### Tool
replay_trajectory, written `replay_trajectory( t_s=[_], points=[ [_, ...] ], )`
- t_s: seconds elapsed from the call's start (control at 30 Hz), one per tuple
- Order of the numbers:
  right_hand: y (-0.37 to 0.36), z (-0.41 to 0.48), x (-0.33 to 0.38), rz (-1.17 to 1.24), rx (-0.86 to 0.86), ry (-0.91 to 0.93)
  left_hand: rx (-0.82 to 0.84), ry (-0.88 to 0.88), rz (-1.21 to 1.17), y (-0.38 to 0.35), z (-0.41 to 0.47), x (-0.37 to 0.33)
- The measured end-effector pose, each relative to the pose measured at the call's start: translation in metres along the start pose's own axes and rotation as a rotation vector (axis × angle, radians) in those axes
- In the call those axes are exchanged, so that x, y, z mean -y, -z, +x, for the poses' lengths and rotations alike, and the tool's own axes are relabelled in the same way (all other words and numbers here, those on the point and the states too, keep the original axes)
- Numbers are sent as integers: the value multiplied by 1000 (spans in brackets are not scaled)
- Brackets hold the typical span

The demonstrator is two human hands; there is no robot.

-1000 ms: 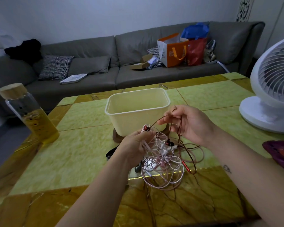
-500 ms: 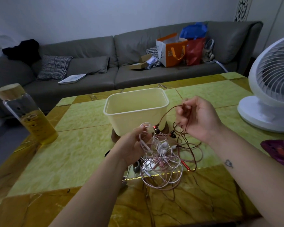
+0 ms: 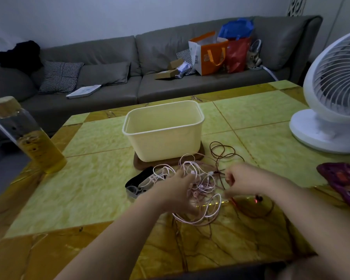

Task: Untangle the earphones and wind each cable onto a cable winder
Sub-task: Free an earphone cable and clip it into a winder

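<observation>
Untangling is under way at a green-and-amber table [image 3: 89, 188], and by the look of it the job is in its early stage. The pink earphones [image 3: 200, 211] lie knotted in a heap just in front of the cream tub [image 3: 163, 130]. A dark brown cable [image 3: 222, 151] has partly come free and trails in loose loops off the tub's front right corner, yet near the heap it appears caught among the pink strands. Nothing is wound: black and clear pieces [image 3: 138, 183], possibly the cable winders, sit bare off the tub's front left corner, touched only by a stray pink loop. Separating the sets and all the winding seem left to do.

Both forearms reach toward the tub from the near edge. The left hand [image 3: 176, 190] sits low in the pink heap in front of the tub, back upward, fingers buried among the strands; blur hides whether they close on any. The right hand [image 3: 242, 180], apart from it and further toward the tub's right, is curled into a loose fist, its fingertips pinching the dark brown cable.
</observation>
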State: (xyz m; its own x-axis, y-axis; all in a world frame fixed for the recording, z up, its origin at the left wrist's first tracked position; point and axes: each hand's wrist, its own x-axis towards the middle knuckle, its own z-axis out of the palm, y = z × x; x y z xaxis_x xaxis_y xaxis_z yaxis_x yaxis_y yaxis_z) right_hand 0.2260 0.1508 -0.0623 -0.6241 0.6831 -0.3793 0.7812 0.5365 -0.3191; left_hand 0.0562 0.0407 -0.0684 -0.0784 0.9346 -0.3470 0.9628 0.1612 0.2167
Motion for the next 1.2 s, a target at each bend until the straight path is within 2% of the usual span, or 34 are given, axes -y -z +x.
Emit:
replay_trajectory(
  t_s=[0.1,0.23,0.3,0.4,0.47,0.63,0.77,0.93,1.0,1.03,1.2],
  points=[
    [-19,6,-3,-66,-13,-29,6,-25,187,-16,7,-9],
    [-4,11,-14,118,-12,-26,-22,-14,179,-25,21,-13],
    [18,7,-21,320,-171,-22,-71,-36,144,-25,28,-15],
    [53,0,-25,678,-566,-29,-94,-29,93,-22,44,-18],
    [72,-5,-22,836,-766,35,-100,-19,48,-18,54,-21],
    [102,-14,-8,907,-1030,283,-263,-15,-133,4,80,-40],
    [115,-21,3,856,-1209,448,-515,1,-509,27,98,-59],
    [116,-25,2,808,-1292,562,-672,-116,-797,56,107,-87],
    [113,-23,0,811,-1263,549,-627,-155,-786,58,108,-87],
    [111,-22,-1,820,-1240,534,-555,-165,-760,56,106,-84],
    [98,-16,1,766,-1084,463,-60,-121,-642,35,98,-48]
  ],
)
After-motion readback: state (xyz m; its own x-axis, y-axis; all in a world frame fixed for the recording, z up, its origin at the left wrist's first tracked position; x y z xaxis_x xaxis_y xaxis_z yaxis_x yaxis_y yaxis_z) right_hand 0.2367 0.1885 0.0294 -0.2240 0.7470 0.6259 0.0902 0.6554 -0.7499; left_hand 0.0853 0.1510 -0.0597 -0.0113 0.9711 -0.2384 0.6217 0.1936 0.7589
